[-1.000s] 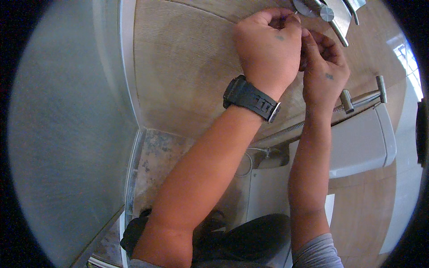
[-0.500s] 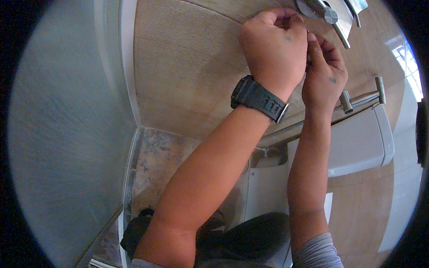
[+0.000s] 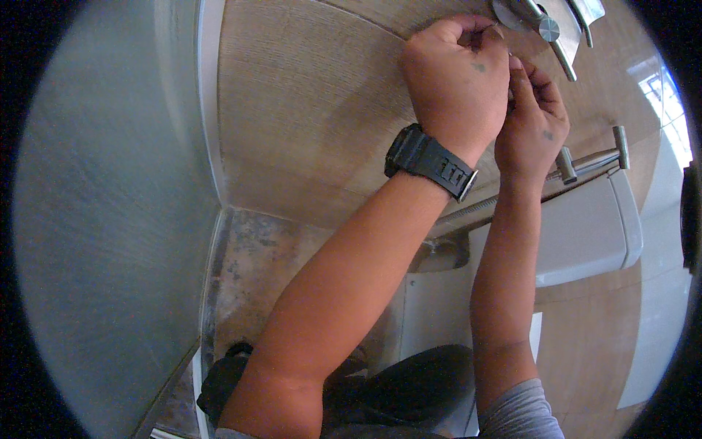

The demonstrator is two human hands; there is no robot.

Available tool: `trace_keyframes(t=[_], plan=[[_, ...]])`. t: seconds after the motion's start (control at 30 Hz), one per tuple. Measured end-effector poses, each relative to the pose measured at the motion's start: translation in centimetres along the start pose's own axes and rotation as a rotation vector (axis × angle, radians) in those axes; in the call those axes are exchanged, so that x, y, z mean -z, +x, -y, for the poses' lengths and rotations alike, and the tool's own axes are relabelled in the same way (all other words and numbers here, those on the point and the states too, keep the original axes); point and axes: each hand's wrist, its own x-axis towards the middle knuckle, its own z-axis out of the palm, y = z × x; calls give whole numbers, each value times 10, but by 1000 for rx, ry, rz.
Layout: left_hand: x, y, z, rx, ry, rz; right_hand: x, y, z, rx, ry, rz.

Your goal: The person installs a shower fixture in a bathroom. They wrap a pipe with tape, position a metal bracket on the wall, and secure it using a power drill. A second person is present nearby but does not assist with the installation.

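Observation:
Both arms reach up to the tiled wall, and the hands meet close together below a metal fixture. My left hand (image 3: 459, 80) is closed, thumb and fingers pinched, its back toward me; whatever it grips is hidden. A black wristwatch (image 3: 430, 162) is strapped on that wrist. Beside it, slightly lower, my right hand (image 3: 532, 121) pinches with thumb and forefinger while its other fingers curl in. Something tiny may lie between the fingertips, too small to name. Just above and right of the hands is the metal fixture (image 3: 548, 29), with a round knob and a bar-shaped handle.
A white toilet cistern (image 3: 585, 227) stands at right, below a metal holder (image 3: 594, 164) on the wall. A frosted panel (image 3: 110, 205) with a white frame fills the left side. Stained floor (image 3: 256, 256) shows lower down. A flexible metal hose (image 3: 472, 210) runs behind my forearms.
My left hand and wrist have shifted slightly to the right. The right hand keeps nearly the same place, its pinch held. The view has moved a little.

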Motion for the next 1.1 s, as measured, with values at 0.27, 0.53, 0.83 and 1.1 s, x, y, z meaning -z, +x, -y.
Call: trace_keyframes(t=[0.27, 0.53, 0.83, 1.1], plan=[[-1, -1, 1, -8, 5, 5, -1, 2, -4, 73, 6, -20], [0, 2, -7, 121, 78, 12, -4, -8, 12, 83, -123, -76], [3, 9, -16, 285, -81, 50, -3, -14, 5, 517, -458, -134], [20, 26, -10, 301, -80, 203, -27, -20, 13, 696, -508, -193]])
